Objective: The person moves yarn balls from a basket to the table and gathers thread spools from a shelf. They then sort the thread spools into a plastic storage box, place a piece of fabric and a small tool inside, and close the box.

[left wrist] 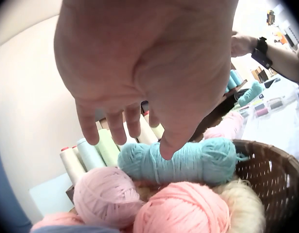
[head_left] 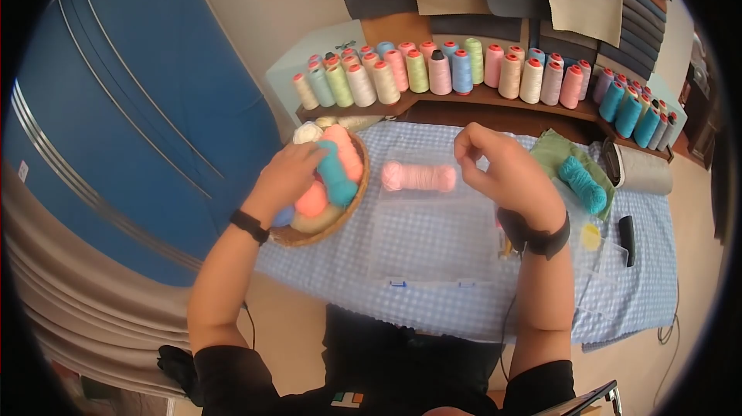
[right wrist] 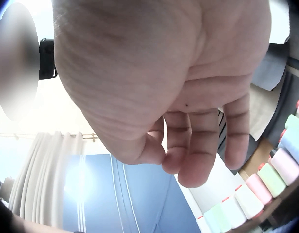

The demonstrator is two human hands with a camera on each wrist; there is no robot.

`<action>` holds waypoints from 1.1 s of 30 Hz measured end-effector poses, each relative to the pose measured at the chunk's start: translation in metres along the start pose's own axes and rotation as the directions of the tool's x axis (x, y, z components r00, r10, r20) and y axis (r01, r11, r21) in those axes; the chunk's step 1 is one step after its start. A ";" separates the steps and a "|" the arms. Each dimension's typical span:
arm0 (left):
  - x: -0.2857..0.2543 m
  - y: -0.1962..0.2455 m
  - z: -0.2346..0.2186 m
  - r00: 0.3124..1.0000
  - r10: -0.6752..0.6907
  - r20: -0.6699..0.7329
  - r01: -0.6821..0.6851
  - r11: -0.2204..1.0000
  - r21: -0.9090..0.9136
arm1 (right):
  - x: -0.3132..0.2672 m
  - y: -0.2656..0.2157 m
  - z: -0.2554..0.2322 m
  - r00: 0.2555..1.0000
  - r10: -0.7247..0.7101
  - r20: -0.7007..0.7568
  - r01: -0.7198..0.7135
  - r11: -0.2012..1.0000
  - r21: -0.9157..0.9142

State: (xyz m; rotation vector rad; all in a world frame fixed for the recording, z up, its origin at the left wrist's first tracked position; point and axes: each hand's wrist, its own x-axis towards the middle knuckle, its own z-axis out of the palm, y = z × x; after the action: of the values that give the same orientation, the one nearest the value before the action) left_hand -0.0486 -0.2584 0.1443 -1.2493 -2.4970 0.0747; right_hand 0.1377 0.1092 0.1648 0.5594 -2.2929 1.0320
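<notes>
My left hand [head_left: 290, 176] is over the wicker basket [head_left: 357, 211], its fingers loosely extended. In the left wrist view, the thumb of the left hand [left wrist: 144, 73] overlaps the teal yarn skein [left wrist: 178, 161]; whether it touches cannot be told. Around that skein lie a coral ball [left wrist: 183, 211], a pale pink ball [left wrist: 106, 196] and cream yarn [left wrist: 244, 206]. My right hand [head_left: 510, 168] is raised above the table, bent fingers holding nothing; the right wrist view shows the right hand [right wrist: 164, 82] with thumb near the fingertips. A pink skein [head_left: 419, 178] lies on the clear plastic case [head_left: 433, 242].
Thread cones [head_left: 417, 72] stand along the curved shelf [head_left: 479, 99] at the back. On the right are another teal skein [head_left: 582, 184] on green cloth [head_left: 550, 155], a grey roll [head_left: 641, 168] and a black object [head_left: 626, 241]. A checked cloth [head_left: 464, 315] covers the table.
</notes>
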 end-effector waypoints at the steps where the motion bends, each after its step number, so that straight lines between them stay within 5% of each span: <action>1: 0.000 -0.001 0.009 0.998 0.050 -0.042 -0.050 0.999 0.022 | 0.000 0.000 0.000 1.000 0.005 0.002 -0.005 1.000 -0.002; 6: 0.010 0.007 0.021 0.955 0.284 -0.087 -0.246 0.920 0.306 | -0.001 -0.001 -0.003 0.999 0.027 -0.027 -0.028 1.000 -0.013; 10: 0.015 0.008 0.034 0.942 0.328 -0.070 -0.289 0.898 0.331 | -0.002 -0.001 -0.008 0.995 0.030 -0.097 -0.034 0.999 -0.038; 18: 0.017 0.014 0.016 0.953 0.293 0.075 -0.301 0.896 0.327 | -0.004 -0.009 -0.013 0.990 0.028 -0.140 -0.035 0.998 -0.049; 21: 0.017 0.014 -0.007 0.968 0.251 -0.005 -0.234 0.908 0.348 | -0.004 -0.011 -0.016 0.987 0.030 -0.156 -0.037 0.998 -0.045; 27: 0.040 0.043 -0.057 0.969 0.203 -0.139 -0.190 0.977 0.099 | -0.005 -0.020 -0.024 0.980 0.069 -0.186 -0.069 0.998 0.003; 33: 0.098 0.086 -0.040 0.977 0.213 -0.013 -0.211 0.952 -0.222 | -0.007 -0.027 -0.025 0.968 0.067 -0.240 -0.068 0.998 0.005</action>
State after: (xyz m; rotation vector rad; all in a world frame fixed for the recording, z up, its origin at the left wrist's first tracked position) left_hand -0.0230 -0.1333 0.1927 -1.6094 -2.4229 -0.1509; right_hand 0.1664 0.1129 0.1880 0.3366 -2.1110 1.0664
